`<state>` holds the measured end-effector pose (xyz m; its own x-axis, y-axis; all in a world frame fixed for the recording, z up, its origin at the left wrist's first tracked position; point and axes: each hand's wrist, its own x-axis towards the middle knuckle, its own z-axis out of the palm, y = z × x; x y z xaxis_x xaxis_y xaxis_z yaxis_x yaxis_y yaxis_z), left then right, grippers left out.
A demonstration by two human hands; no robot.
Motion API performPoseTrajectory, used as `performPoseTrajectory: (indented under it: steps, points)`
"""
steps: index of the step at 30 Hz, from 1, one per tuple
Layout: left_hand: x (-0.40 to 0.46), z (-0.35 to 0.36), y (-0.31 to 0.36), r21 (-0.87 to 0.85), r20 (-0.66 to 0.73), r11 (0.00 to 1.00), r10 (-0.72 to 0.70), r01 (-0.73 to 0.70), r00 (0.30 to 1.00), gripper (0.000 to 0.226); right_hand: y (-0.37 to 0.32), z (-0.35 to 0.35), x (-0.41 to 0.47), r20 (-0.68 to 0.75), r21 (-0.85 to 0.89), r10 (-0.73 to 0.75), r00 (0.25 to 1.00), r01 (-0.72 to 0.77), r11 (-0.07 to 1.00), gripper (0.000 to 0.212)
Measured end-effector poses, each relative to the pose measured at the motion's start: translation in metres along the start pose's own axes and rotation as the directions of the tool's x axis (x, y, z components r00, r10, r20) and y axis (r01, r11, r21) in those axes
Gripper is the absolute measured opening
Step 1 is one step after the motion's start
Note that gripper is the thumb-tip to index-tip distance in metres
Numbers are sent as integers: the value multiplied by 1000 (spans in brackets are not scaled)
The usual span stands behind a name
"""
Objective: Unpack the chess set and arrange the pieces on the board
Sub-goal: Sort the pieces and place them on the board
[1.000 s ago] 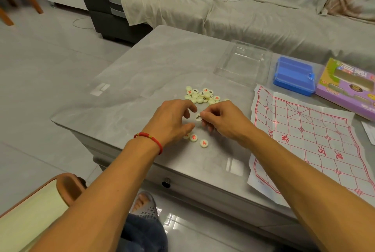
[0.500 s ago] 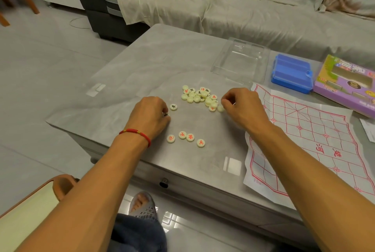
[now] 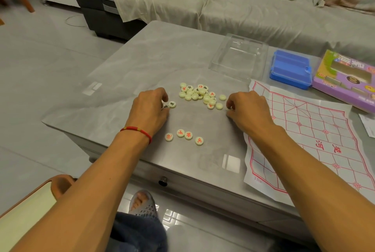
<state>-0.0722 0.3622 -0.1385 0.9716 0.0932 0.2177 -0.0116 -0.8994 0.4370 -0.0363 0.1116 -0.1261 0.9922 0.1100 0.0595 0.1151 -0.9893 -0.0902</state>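
Both hands down on the table, sorting chess pieces next to the paper board.

Left hand (image 3: 151,109) pinches a black-marked piece (image 3: 166,106), another black one (image 3: 172,104) just beside it. Right hand (image 3: 248,112) has its fingertips closed on a piece (image 3: 229,108), mostly hidden. The pile (image 3: 199,94) sits between the hands; four red pieces (image 3: 184,136) lie in a rough row running left-right nearer the table (image 3: 125,65) edge. The board (image 3: 308,140) lies flat at right, long side running away from me.

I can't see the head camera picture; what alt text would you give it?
Two bare hands, left hand and right hand, sort round cream chess pieces piled on a grey table. Four red-marked pieces sit in a row nearer; the paper board lies empty at right.
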Motion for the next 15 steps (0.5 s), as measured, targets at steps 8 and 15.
performPoseTrajectory:
  steps: [8, 15]
  points:
    - [-11, -3, 19, -45, 41, 997, 69, -67, 997, 23, -25, -12, -48, 84, 201, -257, 963, 236, 951, 19]
    - [-16, 2, 38, -46, 93, 991, 128, -124, 987, 24, -28, -5, -48, 13, 359, -219, 976, 200, 912, 19]
